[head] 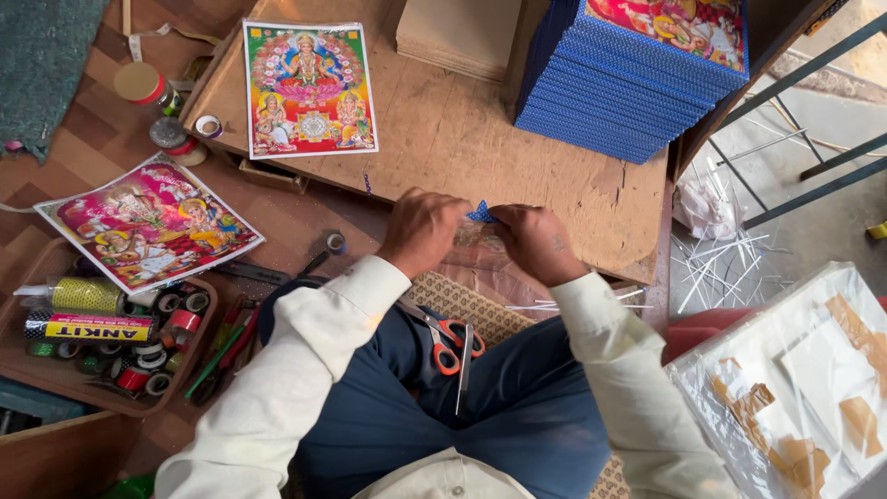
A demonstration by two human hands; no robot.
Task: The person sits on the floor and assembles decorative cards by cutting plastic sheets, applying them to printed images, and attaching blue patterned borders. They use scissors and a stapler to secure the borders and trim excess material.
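Note:
My left hand (420,231) and my right hand (536,242) meet at the near edge of a low wooden board (462,139). Between their fingertips they pinch a small blue patterned piece (480,213). Under the hands lies a crinkled clear plastic wrapper (485,263). Orange-handled scissors (450,344) rest on my lap, blades toward my right knee. Both sleeves are cream-coloured.
A colourful religious print (309,88) lies on the board's left end, a similar print (148,222) on the floor at left. A stack of blue patterned sheets (628,92) stands at the far right. A tray of tape rolls (111,342) is at left, a plastic-wrapped pack (795,388) at right.

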